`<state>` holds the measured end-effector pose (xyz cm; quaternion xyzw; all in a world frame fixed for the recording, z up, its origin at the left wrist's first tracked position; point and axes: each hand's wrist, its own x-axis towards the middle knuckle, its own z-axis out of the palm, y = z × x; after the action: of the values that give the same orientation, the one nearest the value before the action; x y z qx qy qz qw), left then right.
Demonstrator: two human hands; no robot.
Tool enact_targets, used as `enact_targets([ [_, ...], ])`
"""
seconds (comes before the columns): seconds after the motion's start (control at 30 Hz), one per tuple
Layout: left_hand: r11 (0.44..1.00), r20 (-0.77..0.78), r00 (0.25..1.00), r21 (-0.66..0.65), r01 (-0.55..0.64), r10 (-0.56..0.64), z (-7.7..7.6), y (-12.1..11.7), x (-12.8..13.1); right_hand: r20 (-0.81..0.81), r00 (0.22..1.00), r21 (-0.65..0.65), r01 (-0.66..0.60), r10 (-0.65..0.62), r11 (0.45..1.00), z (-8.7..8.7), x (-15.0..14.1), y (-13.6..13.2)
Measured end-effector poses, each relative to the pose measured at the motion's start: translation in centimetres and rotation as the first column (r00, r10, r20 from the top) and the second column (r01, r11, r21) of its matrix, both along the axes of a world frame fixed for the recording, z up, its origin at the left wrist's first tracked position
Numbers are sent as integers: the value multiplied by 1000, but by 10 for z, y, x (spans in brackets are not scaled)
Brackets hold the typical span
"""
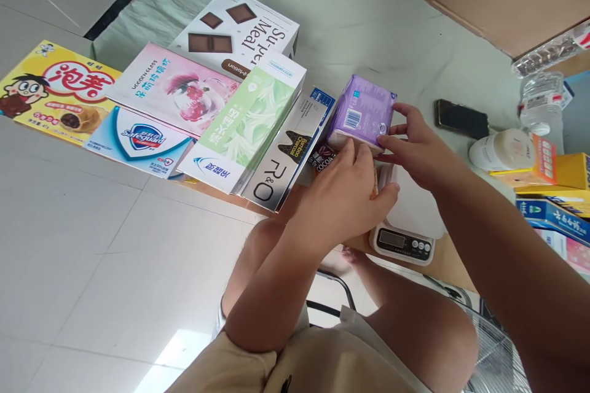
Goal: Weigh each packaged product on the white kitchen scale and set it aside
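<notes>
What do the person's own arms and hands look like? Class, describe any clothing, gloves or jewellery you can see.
The left hand and right hand wear no gloves, and no ring or watch shows. Both forearms are bare. A plain beige sleeve ends around the left elbow; no right sleeve is visible.

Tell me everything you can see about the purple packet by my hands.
The purple packet is a small, plump block in what looks like soft plastic wrap, with a white barcode patch, small pale print and a paler near side. It sits tilted, just right of the R&O box. The right hand's fingers touch its right side; the left hand's fingertips seem to meet its near edge.
</notes>
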<state>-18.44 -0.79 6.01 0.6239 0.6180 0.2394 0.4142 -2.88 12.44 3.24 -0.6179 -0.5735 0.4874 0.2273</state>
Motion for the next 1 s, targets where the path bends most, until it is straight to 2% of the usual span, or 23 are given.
enact_targets([
  [0.1,1000,-19,999,5,26,-26,-1,-1,-1,-9,1000,24,13,-13,1000,-11,5,8],
  [0.23,999,-26,999,21,49,-48,-2,-1,-1,-54,995,115,-74,81,991,-25,16,18],
  [0.37,998,-53,997,19,62,-61,-1,-2,-1,25,987,222,-160,158,962,-25,21,16],
  [0.4,997,-57,996,11,75,-75,0,-2,-1,89,978,271,-206,189,940,-21,20,13],
  [0.47,995,-57,994,-10,97,-98,2,-3,-1,257,928,364,-353,271,862,-12,16,6],
  [0.53,994,-56,992,-26,109,-111,4,-5,-1,401,847,386,-501,349,774,-5,10,-1],
  [0.6,993,-60,992,-35,112,-114,5,-7,-2,454,803,370,-563,385,739,-1,5,-5],
  [0.83,995,-41,996,-67,73,-76,5,-12,-8,502,811,384,-521,301,762,-8,-7,-1],
  [1.0,996,-20,996,-5,92,-92,4,-11,-11,458,805,352,-553,376,755,0,-5,-3],
])
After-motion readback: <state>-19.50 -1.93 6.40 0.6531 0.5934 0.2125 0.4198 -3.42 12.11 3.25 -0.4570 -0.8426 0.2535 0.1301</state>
